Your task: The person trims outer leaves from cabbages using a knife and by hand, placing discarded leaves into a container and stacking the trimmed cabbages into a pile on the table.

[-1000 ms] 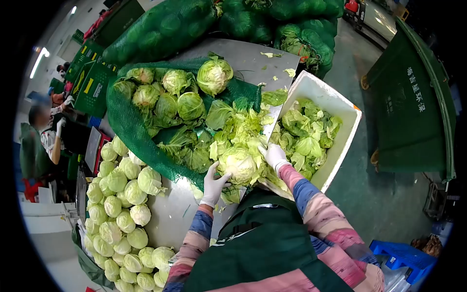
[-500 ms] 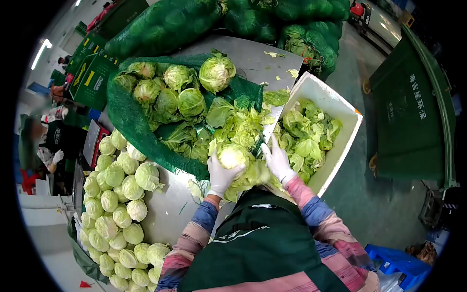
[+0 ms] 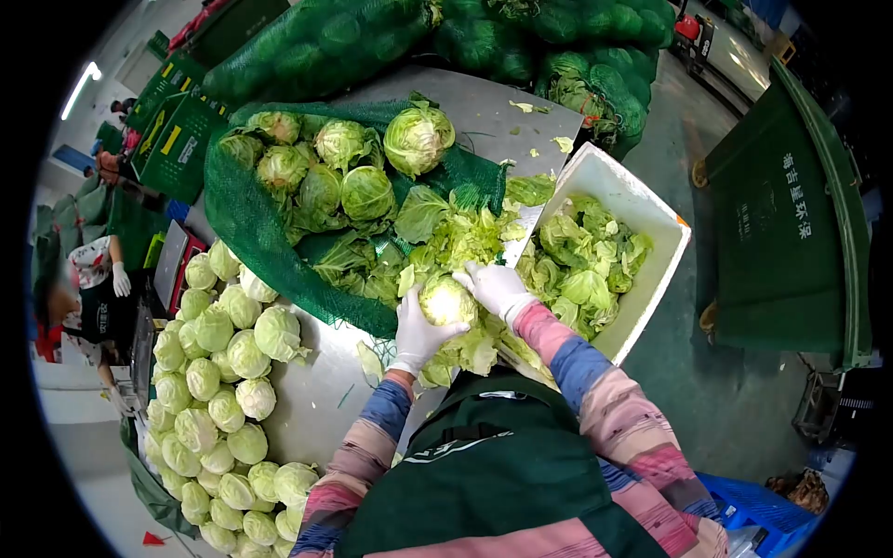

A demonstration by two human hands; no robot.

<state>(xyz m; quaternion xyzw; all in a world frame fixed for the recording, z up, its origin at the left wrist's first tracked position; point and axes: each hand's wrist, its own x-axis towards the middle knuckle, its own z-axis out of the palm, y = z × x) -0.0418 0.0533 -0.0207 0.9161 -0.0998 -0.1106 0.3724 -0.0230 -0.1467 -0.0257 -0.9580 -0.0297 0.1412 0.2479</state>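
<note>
A pale cabbage (image 3: 446,304) with its outer leaves loosened sits between my gloved hands. My left hand (image 3: 420,330) wraps round its left side. At its upper right, my right hand (image 3: 498,290) has its fingers bent onto the head's edge; whether they pinch a leaf is too small to tell. Loose leaves (image 3: 460,237) lie just beyond the cabbage. Whole untrimmed cabbages (image 3: 366,193) rest on the open green mesh bag (image 3: 270,251). To the right stands a white foam box (image 3: 651,200) holding torn leaves (image 3: 586,279).
Many trimmed cabbages (image 3: 223,372) are piled on the left of the metal table (image 3: 316,400). Full mesh bags (image 3: 326,46) lie at the far edge. A large green bin (image 3: 791,214) stands at right, a blue crate (image 3: 753,511) at lower right. A co-worker (image 3: 98,288) is at far left.
My right hand has moved left from beside the foam box onto the cabbage. My left hand stays round it. The co-worker at far left has shifted posture.
</note>
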